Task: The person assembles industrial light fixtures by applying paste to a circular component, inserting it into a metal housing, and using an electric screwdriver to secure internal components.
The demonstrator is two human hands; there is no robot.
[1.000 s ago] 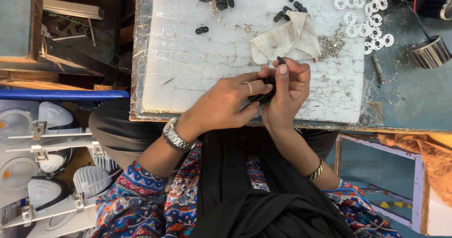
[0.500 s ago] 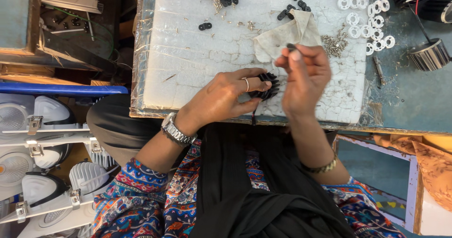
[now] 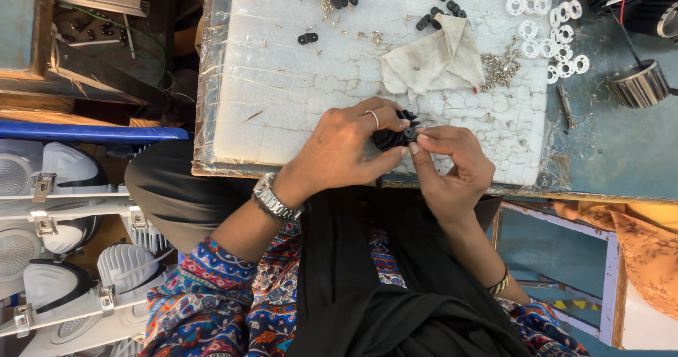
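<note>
Left grip (image 3: 346, 149): closed around black finned part (image 3: 393, 137), held at near edge of white foam surface (image 3: 282, 81). Right grip (image 3: 452, 166): fingertips pinched on same part. Crumpled cloth (image 3: 434, 57) just beyond; white rings (image 3: 544, 18) farther right.

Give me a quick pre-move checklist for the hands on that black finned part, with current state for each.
1. Left hand has the black finned part gripped: ok, fingers wrap it from the left.
2. Right hand is on the part: ok, fingertips meet its right edge.
3. Part is supported over the white foam board: ok, held near the board's front edge.
4. Small piece between the right fingertips: cannot tell, hidden by the fingers.
5. Loose screws within view: ok, piled right of the cloth.
6. White rings in view: ok, scattered at the board's far right corner.
</note>
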